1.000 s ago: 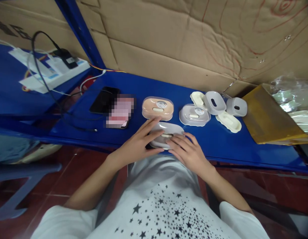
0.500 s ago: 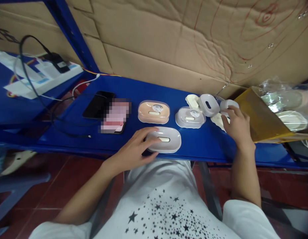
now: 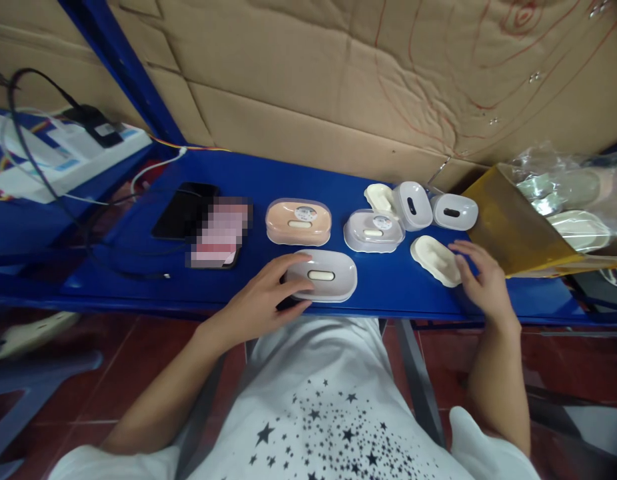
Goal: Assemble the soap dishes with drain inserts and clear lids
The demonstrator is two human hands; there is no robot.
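A pale grey oval soap dish [image 3: 336,283] with a cream strip in its middle lies near the table's front edge. My left hand [image 3: 276,290] rests over its left end, fingers spread and touching it. At the right, my right hand [image 3: 486,277] has its thumb and fingers apart at the right edge of a cream wavy-edged piece [image 3: 432,259], which lies flat. Behind that piece are two grey dishes with dark slots, a tilted one [image 3: 417,217] and a right one [image 3: 461,217]. A lidded grey dish [image 3: 361,241] and a lidded peach dish [image 3: 283,225] stand farther left.
Another cream piece [image 3: 378,197] lies behind the lidded grey dish. At right stands an open carton [image 3: 508,233] with plastic-wrapped items. Two phones, one dark [image 3: 176,217] and one with a blurred screen [image 3: 218,237], lie left among cables. Cardboard [image 3: 288,87] walls the back.
My right hand has left the rightmost grey dish, which now shows its slot, and come nearer me to the cream piece. My left hand stays at its dish. The view has shifted slightly.
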